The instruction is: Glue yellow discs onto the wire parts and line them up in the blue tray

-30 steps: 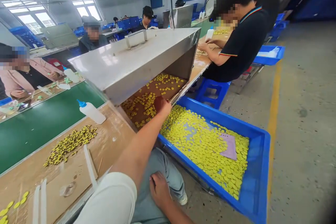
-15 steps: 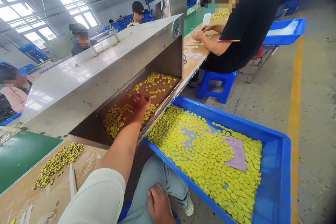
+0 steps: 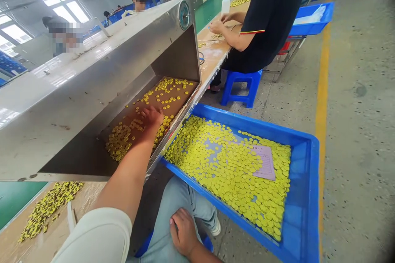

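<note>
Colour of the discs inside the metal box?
Yellow; the discs show best in the head view.

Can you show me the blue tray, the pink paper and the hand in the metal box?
Blue tray (image 3: 300,185): head view, bare inner wall at the right.
Pink paper (image 3: 266,163): head view, middle of the uncovered part.
Left hand (image 3: 153,116): head view, back of the hand.

The hood (image 3: 92,82) looks like shiny, scuffed metal, the tray (image 3: 304,197) smooth plastic, the slip (image 3: 266,164) paper, the discs (image 3: 119,139) smooth-faced.

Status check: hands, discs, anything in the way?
Left hand under metal hood, at scattered yellow discs. Right hand on thigh. Possible obstruction: hood overhanging left hand.
</note>
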Demonstrator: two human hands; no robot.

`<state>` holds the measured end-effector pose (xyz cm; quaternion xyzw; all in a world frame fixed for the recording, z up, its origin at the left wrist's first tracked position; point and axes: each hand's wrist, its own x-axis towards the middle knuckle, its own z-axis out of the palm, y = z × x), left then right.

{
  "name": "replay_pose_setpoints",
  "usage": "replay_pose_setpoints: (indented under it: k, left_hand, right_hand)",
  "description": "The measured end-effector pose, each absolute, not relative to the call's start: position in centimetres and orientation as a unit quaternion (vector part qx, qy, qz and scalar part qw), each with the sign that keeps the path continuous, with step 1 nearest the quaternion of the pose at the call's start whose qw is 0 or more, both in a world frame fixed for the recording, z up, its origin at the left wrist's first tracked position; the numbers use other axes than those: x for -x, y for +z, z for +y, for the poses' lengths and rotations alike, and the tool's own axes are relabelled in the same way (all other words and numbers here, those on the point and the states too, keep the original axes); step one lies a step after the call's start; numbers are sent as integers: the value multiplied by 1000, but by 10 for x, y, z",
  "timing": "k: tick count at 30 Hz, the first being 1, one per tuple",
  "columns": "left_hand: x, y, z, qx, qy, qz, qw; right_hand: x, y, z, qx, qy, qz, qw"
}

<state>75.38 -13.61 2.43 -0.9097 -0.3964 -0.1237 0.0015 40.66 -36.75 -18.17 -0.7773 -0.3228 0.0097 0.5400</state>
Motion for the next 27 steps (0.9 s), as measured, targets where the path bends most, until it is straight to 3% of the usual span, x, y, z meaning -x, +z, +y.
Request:
replay_pose_setpoints:
  k: [19, 27]
  left_hand:
    - [-755, 30, -146, 931, -83, -355, -3]
    - [-752, 44, -154, 924, -130, -351, -78]
  right_hand:
    - [-405, -183, -361, 785, 16, -315, 533]
    - [-403, -184, -364, 774, -7, -326, 543]
